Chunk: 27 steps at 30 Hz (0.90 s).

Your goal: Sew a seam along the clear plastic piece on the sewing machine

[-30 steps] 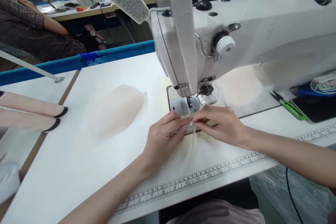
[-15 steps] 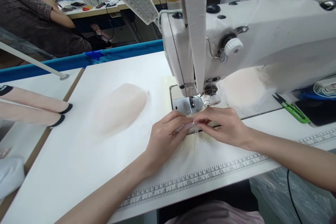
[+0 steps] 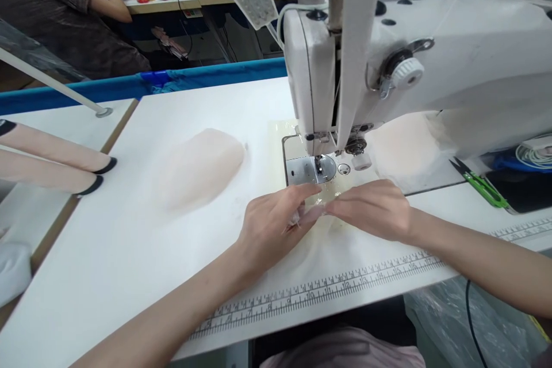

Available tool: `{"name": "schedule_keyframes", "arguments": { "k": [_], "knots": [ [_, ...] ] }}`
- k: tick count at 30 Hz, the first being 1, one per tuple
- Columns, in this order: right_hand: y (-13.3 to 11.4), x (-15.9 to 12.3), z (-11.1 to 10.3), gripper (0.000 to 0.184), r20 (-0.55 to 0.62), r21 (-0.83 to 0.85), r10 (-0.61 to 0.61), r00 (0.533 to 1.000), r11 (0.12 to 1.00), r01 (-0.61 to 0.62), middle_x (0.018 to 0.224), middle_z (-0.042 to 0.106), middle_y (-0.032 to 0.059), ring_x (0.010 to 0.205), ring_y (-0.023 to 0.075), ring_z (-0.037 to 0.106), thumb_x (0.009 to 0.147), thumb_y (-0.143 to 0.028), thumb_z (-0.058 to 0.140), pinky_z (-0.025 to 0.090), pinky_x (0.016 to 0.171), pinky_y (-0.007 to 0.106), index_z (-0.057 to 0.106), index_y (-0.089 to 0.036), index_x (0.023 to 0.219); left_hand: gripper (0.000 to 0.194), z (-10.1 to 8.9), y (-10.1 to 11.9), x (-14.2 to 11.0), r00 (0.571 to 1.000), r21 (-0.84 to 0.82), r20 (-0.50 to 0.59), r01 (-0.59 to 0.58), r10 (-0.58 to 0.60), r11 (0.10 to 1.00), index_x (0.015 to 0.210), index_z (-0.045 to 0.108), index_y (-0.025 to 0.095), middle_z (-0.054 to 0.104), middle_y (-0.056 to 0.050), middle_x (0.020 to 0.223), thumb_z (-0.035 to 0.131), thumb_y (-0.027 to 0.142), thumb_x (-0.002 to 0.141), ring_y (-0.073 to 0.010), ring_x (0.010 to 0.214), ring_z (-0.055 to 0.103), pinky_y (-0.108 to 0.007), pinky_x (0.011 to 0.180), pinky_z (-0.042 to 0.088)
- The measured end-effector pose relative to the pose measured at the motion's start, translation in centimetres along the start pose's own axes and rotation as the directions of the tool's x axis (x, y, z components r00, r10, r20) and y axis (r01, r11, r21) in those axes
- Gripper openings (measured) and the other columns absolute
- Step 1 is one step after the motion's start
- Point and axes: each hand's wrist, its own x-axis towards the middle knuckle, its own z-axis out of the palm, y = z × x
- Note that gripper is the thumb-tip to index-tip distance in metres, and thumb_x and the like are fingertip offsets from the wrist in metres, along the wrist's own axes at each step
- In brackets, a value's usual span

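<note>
A small piece of sheer pale fabric [image 3: 311, 214] is stretched between my two hands, just in front of the sewing machine's needle plate [image 3: 302, 169]. My left hand [image 3: 276, 221] is closed on its left part, and some loose whitish threads or fabric edge bunch at the palm. With fingertips pinched together, my right hand [image 3: 373, 210] grips the right end. The presser foot [image 3: 318, 165] stands behind the hands, apart from the fabric.
Sheer beige fabric pieces [image 3: 207, 167] lie left on the white table. Green thread snips [image 3: 483, 184] and a black phone-like slab [image 3: 521, 190] rest at right. A printed ruler [image 3: 310, 299] runs along the front edge. A co-worker's arm [image 3: 110, 3] shows at upper left.
My right hand has turned over, knuckles now more upward, and the fabric sits slightly lower, farther from the needle. The view has shifted a little.
</note>
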Motion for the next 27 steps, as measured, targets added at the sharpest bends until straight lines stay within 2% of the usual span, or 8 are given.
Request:
{"name": "schedule_keyframes", "arguments": {
  "k": [6, 10, 13, 16, 18, 20, 23, 27],
  "knots": [
    [-0.5, 1.0, -1.3, 0.026, 0.217, -0.168, -0.218, 0.952, 0.952, 0.256, 0.068, 0.072, -0.0042, 0.059, 0.0107, 0.068, 0.090, -0.015, 0.055, 0.052, 0.045, 0.021, 0.071, -0.029, 0.075, 0.024, -0.2, 0.3, -0.1, 0.996, -0.093, 0.021, -0.085, 0.087, 0.992, 0.111, 0.062, 0.024, 0.056, 0.008, 0.054, 0.058, 0.014, 0.089, -0.0068, 0.044, 0.048, -0.019, 0.046, 0.037],
    [-0.7, 1.2, -1.6, 0.026, 0.114, -0.282, -0.423, 0.899, 0.854, 0.438, 0.067, 0.072, -0.0042, 0.061, 0.0100, 0.068, 0.087, -0.014, 0.059, 0.051, 0.046, 0.019, 0.070, -0.028, 0.068, 0.013, -0.3, 0.5, -0.2, 0.998, -0.184, 0.011, -0.053, 0.056, 0.981, 0.097, 0.067, 0.024, 0.065, 0.007, 0.058, 0.061, 0.017, 0.088, -0.0069, 0.046, 0.054, -0.019, 0.048, 0.041],
    [-0.7, 0.9, -1.4, 0.024, 0.076, -0.304, -0.448, 0.891, 0.841, 0.448, 0.067, 0.071, -0.0028, 0.064, 0.0110, 0.068, 0.086, -0.011, 0.060, 0.051, 0.048, 0.021, 0.070, -0.025, 0.069, 0.008, -0.6, 0.8, -0.2, 0.985, -0.290, 0.136, 0.139, -0.103, 0.947, 0.085, 0.070, 0.023, 0.074, 0.003, 0.071, 0.062, 0.024, 0.088, -0.0098, 0.055, 0.064, -0.021, 0.053, 0.047],
    [-0.4, 0.3, -0.7, 0.020, 0.063, -0.225, -0.262, 0.963, 0.936, 0.269, 0.068, 0.071, -0.0019, 0.060, 0.0108, 0.066, 0.088, -0.011, 0.058, 0.048, 0.046, 0.022, 0.070, -0.023, 0.078, 0.021, -0.6, 0.9, 0.0, 0.867, -0.291, 0.414, 0.415, -0.277, 0.862, 0.076, 0.070, 0.022, 0.072, 0.003, 0.066, 0.060, 0.034, 0.089, -0.0111, 0.053, 0.061, -0.023, 0.050, 0.043],
    [-0.2, 0.0, 0.1, 0.017, 0.075, -0.161, -0.087, 0.993, 0.982, 0.098, 0.068, 0.071, -0.0014, 0.056, 0.0097, 0.063, 0.091, -0.015, 0.056, 0.046, 0.046, 0.022, 0.069, -0.019, 0.081, 0.027, -0.3, 0.8, 0.1, 0.803, -0.153, 0.481, 0.473, -0.352, 0.868, 0.068, 0.068, 0.022, 0.065, 0.003, 0.057, 0.060, 0.037, 0.089, -0.0110, 0.049, 0.053, -0.025, 0.049, 0.038],
    [0.2, -0.2, 0.8, 0.016, 0.109, -0.101, 0.072, 0.991, 0.993, -0.061, 0.068, 0.070, -0.0015, 0.054, 0.0084, 0.061, 0.092, -0.019, 0.056, 0.045, 0.048, 0.021, 0.068, -0.017, 0.082, 0.026, 0.2, 0.4, 0.1, 0.811, -0.009, 0.445, 0.429, -0.380, 0.903, 0.067, 0.066, 0.022, 0.059, 0.003, 0.056, 0.061, 0.037, 0.087, -0.0117, 0.051, 0.049, -0.028, 0.056, 0.038],
    [0.9, -0.1, 1.4, 0.013, 0.150, -0.074, 0.281, 0.948, 0.959, -0.273, 0.068, 0.070, -0.0025, 0.056, 0.0077, 0.060, 0.090, -0.019, 0.058, 0.042, 0.051, 0.020, 0.069, -0.016, 0.085, 0.018, 0.9, -0.1, 0.2, 0.830, 0.066, 0.392, 0.404, -0.396, 0.912, 0.094, 0.065, 0.022, 0.060, 0.005, 0.063, 0.067, 0.037, 0.083, -0.0132, 0.056, 0.051, -0.036, 0.072, 0.041],
    [1.6, 0.5, 1.6, 0.011, 0.232, -0.117, 0.526, 0.818, 0.850, -0.514, 0.059, 0.062, -0.0057, 0.053, 0.0074, 0.052, 0.083, -0.016, 0.062, 0.036, 0.054, 0.022, 0.070, -0.019, 0.076, 0.060, 1.4, -0.5, 0.1, 0.912, 0.140, 0.256, 0.292, -0.320, 0.946, 0.126, 0.048, 0.015, 0.066, -0.009, 0.107, 0.075, 0.033, 0.075, -0.0261, 0.098, 0.059, -0.042, 0.086, 0.043]
  ]
}}
